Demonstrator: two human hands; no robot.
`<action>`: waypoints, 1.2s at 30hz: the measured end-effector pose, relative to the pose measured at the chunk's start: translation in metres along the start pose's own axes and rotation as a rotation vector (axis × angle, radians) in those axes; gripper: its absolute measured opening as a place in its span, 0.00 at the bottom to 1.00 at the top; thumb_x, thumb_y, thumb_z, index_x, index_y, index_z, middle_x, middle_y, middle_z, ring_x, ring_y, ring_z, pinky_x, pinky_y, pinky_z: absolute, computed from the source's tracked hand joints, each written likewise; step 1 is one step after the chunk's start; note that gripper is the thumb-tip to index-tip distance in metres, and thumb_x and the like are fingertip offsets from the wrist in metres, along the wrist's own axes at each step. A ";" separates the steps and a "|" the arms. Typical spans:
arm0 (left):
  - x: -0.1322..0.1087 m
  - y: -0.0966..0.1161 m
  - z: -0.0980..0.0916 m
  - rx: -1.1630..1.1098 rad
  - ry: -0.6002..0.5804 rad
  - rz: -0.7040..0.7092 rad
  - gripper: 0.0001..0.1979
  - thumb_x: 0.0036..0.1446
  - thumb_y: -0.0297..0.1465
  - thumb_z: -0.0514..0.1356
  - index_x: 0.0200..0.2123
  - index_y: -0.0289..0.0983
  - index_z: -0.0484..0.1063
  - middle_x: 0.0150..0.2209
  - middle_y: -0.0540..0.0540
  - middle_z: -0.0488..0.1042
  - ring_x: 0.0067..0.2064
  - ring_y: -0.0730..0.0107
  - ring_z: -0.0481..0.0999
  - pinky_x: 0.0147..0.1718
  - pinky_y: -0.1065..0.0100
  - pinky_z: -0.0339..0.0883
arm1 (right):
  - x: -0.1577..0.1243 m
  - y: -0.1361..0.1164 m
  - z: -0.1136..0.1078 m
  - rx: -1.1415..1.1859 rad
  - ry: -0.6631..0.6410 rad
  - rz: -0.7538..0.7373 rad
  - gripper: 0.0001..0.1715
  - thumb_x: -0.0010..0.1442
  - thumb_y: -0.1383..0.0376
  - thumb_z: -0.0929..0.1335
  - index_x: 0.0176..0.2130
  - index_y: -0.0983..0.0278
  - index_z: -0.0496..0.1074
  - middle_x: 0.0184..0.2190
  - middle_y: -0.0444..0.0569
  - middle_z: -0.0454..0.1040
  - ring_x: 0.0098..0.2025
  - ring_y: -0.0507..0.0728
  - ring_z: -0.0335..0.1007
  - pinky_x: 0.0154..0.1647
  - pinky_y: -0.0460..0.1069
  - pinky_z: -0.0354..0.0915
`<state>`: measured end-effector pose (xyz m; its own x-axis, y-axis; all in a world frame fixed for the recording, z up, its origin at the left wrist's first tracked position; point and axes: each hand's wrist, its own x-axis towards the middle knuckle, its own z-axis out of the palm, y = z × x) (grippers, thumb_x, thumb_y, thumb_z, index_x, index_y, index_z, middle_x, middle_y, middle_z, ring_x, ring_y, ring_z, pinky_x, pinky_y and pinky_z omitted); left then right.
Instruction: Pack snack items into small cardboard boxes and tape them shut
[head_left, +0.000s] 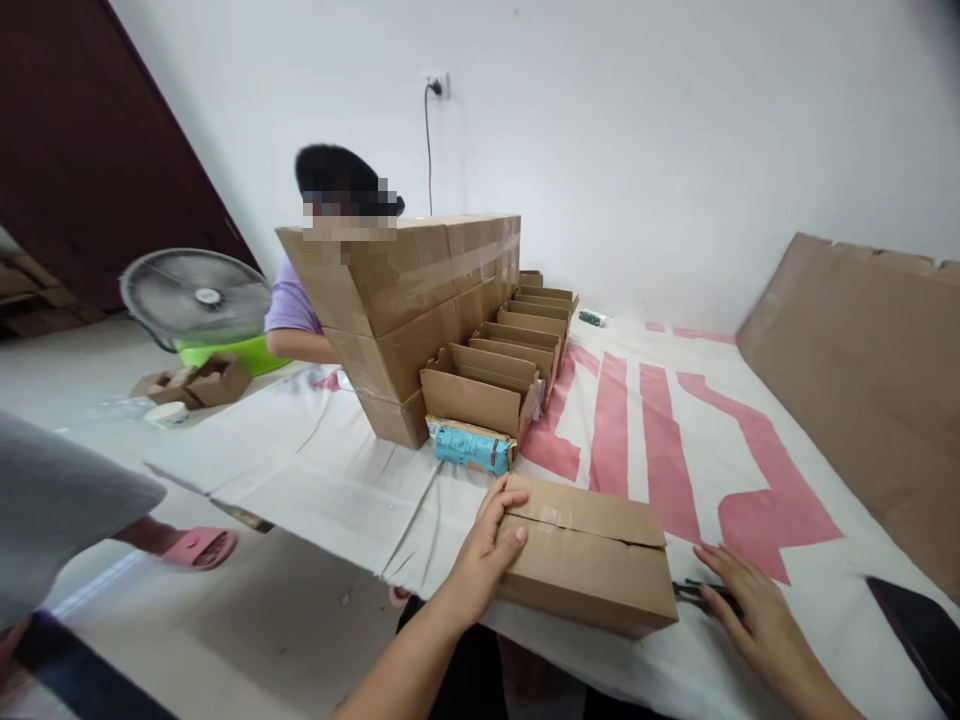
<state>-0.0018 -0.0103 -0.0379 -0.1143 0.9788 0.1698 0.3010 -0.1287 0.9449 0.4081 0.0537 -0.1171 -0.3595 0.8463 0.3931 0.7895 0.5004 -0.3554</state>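
Observation:
In front of me a closed brown cardboard box (585, 555) lies at the table's near edge, with a strip of clear tape across its top seam. My left hand (487, 545) grips its left end, thumb on top and fingers curled over the far corner. Just past the box's right end, my right hand (757, 620) hovers over or touches a slim black tool (688, 590), partly hidden under the palm. Its thumb and fingers are apart, and the tool's kind is unclear. Beyond the box lies a blue packet (472, 447).
Open cardboard boxes (480, 385) stand in a row beside a stack of taped cartons (409, 290). A co-worker's purple sleeve (291, 300) shows behind the stack. A large cardboard sheet (862, 380) leans at right, near a dark phone-like object (919, 630). A fan (199, 295) stands left.

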 end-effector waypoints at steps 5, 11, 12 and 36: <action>-0.003 0.001 -0.001 -0.003 0.004 -0.003 0.21 0.60 0.41 0.55 0.54 0.38 0.67 0.69 0.36 0.52 0.69 0.51 0.51 0.65 0.47 0.46 | -0.005 0.027 0.002 -0.102 -0.152 -0.111 0.23 0.61 0.52 0.65 0.51 0.56 0.76 0.47 0.55 0.79 0.48 0.68 0.76 0.48 0.65 0.72; -0.001 0.005 -0.001 -0.002 -0.001 0.009 0.22 0.59 0.40 0.56 0.54 0.38 0.68 0.68 0.35 0.52 0.69 0.51 0.51 0.65 0.49 0.48 | 0.000 0.017 -0.001 -0.059 -0.295 -0.171 0.21 0.61 0.55 0.65 0.53 0.54 0.74 0.44 0.56 0.78 0.43 0.63 0.77 0.42 0.55 0.76; -0.001 0.005 0.000 -0.010 -0.008 0.007 0.22 0.59 0.41 0.56 0.54 0.38 0.67 0.68 0.35 0.51 0.70 0.51 0.50 0.65 0.49 0.47 | 0.005 0.015 -0.004 -0.059 -0.268 -0.158 0.21 0.62 0.54 0.65 0.52 0.54 0.74 0.43 0.56 0.78 0.41 0.62 0.77 0.39 0.55 0.76; 0.000 0.009 0.003 -0.176 0.037 0.042 0.22 0.55 0.32 0.59 0.54 0.38 0.63 0.65 0.36 0.57 0.68 0.54 0.52 0.66 0.50 0.44 | 0.160 -0.268 -0.042 -0.566 -0.200 -0.968 0.21 0.57 0.73 0.67 0.51 0.68 0.67 0.36 0.52 0.74 0.34 0.60 0.67 0.34 0.55 0.60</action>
<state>0.0042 -0.0105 -0.0302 -0.1405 0.9659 0.2176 0.1367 -0.1988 0.9705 0.1595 0.0471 0.0764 -0.9729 0.1889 0.1334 0.2301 0.8481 0.4774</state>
